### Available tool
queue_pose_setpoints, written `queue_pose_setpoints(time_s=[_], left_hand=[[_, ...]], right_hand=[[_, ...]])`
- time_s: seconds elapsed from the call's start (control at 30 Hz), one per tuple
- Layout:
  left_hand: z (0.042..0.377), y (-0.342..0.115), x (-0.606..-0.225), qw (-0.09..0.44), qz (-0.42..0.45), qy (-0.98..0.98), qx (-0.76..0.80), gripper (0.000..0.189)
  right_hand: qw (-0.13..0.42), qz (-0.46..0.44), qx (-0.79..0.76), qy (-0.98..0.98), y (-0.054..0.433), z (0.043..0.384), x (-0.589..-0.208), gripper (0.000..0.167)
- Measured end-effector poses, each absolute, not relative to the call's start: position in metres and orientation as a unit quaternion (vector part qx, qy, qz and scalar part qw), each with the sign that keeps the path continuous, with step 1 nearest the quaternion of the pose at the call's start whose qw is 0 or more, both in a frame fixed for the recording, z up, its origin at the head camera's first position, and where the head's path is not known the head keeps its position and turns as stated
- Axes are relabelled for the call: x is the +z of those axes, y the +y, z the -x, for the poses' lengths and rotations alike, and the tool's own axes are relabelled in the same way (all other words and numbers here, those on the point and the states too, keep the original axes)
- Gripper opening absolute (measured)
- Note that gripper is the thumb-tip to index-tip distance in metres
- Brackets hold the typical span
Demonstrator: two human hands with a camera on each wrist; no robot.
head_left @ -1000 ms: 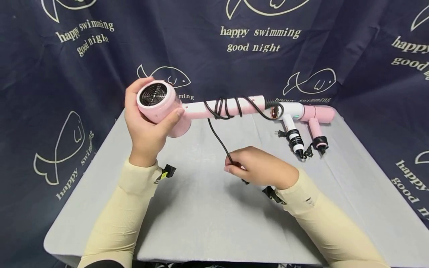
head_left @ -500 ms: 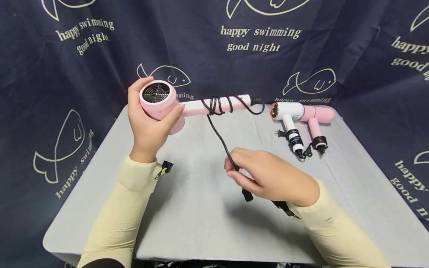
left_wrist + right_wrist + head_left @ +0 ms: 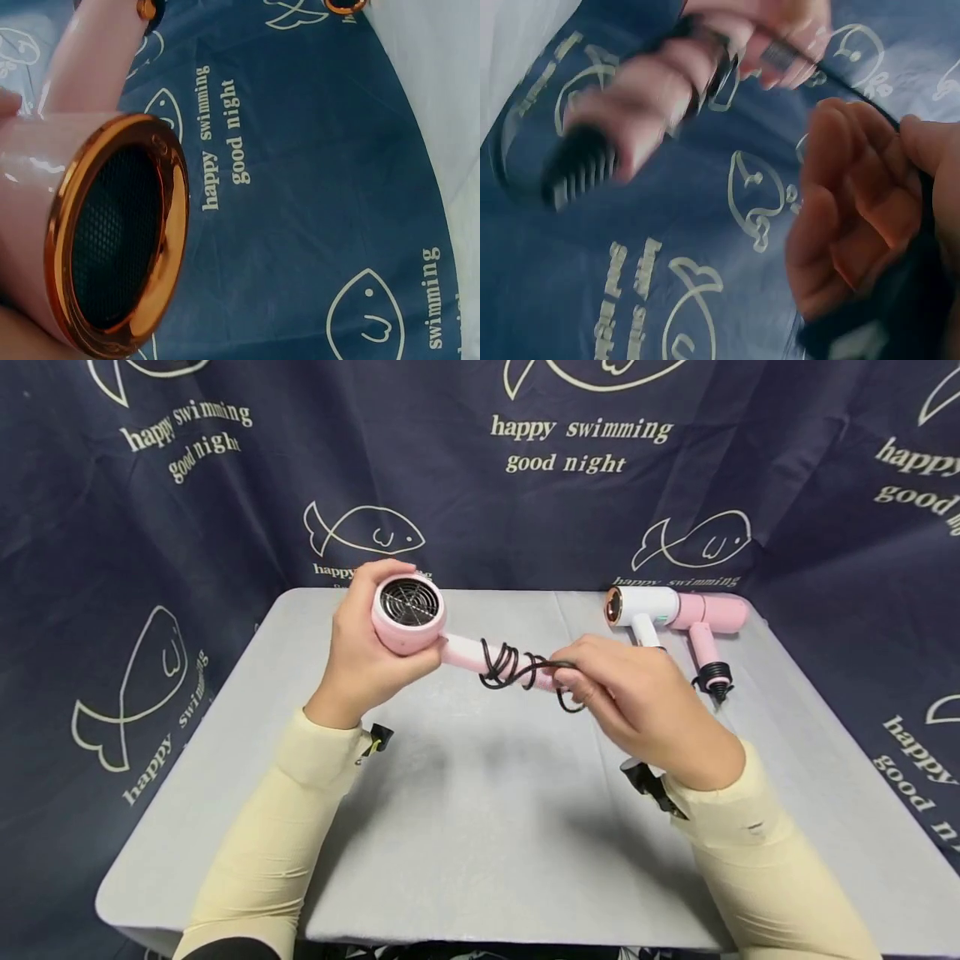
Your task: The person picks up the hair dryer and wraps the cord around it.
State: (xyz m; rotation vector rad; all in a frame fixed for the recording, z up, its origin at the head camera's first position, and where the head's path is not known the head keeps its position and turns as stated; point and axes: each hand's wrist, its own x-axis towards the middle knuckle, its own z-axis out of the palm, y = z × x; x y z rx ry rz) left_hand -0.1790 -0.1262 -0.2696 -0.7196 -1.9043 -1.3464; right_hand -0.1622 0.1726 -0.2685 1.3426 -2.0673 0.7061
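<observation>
My left hand (image 3: pixel 358 647) grips the pink hair dryer (image 3: pixel 407 639) round its head, with the black intake grille facing up. The dryer is held above the table, its handle pointing right. In the left wrist view its gold-rimmed outlet (image 3: pixel 174 240) shows up close. Loops of black power cord (image 3: pixel 495 667) wrap the handle. My right hand (image 3: pixel 648 706) pinches the cord's free length and overlaps the handle's end in the head view. In the right wrist view the cord (image 3: pixel 859 94) runs between thumb and fingers, with the dark, blurred plug (image 3: pixel 892 307) below them.
At the back right of the grey table (image 3: pixel 450 827) lie a white hair dryer (image 3: pixel 648 606) and another pink hair dryer (image 3: pixel 712 614), side by side. My right hand partly hides the white one. A dark blue curtain (image 3: pixel 450 543) with fish prints surrounds the table.
My left hand has moved right and slightly down with the hair dryer, whose handle now slopes down to the right. My right hand has risen from below the handle to its end, carrying the cord.
</observation>
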Motion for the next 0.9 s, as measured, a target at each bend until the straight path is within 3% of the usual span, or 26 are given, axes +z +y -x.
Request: queue_pose_setpoints(time_s=[0.1, 0.23, 0.37, 0.53, 0.8, 0.9], left_hand=[[0.177, -0.125, -0.27, 0.33, 0.321, -0.725, -0.513, 0.067], [0.174, -0.123, -0.269, 0.294, 0.364, -0.712, -0.524, 0.066], [0.167, -0.12, -0.266, 0.254, 0.377, -0.7, -0.55, 0.067], [0.164, -0.12, -0.266, 0.226, 0.377, -0.666, -0.602, 0.069], [0.175, -0.125, -0.274, 0.267, 0.349, -0.623, -0.647, 0.073], [0.176, -0.125, -0.274, 0.292, 0.318, -0.608, -0.666, 0.073]], right_hand=[[0.314, -0.478, 0.261, -0.777, 0.179, 0.172, -0.271, 0.031], [0.319, -0.435, 0.27, -0.798, 0.185, 0.186, -0.278, 0.016], [0.305, -0.398, 0.28, -0.819, 0.185, 0.197, -0.286, 0.004], [0.266, -0.374, 0.3, -0.836, 0.18, 0.204, -0.297, 0.008], [0.144, -0.365, 0.288, -0.874, 0.163, 0.194, -0.305, 0.014], [0.171, -0.39, 0.206, -0.881, 0.158, 0.188, -0.315, 0.012]])
